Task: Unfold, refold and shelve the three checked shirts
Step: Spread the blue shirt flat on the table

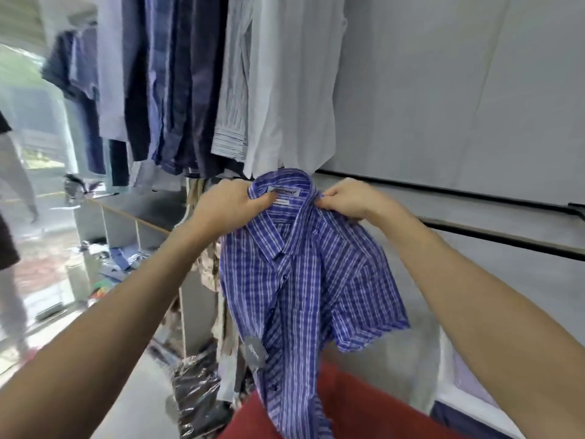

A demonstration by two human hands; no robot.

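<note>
1. One grey wall (pixel 443 90) fills the upper right of the frame, with two dark rails (pixel 474 198) crossing it at mid-height.
2. Many hanging shirts (pixel 190 90), navy through white, crowd the upper left and centre; below them a low shelf unit (pixel 133 220) holds loose garments, and plastic-wrapped packs (pixel 196 391) sit at lower centre.
3. One checked shirt (pixel 304 280), blue with white lines, hangs open in the centre of the frame, held up in the air by its collar, a tag (pixel 255 351) dangling near its placket.
4. Both hands hold it up: the left hand (pixel 228 205) grips the collar's left side with curled fingers, and the right hand (pixel 345 199) pinches the collar's right side.
5. Judging by this, the shirt is unfolded but neither refolded nor shelved; the other two checked shirts cannot be picked out, so their progress is unknown.
</note>
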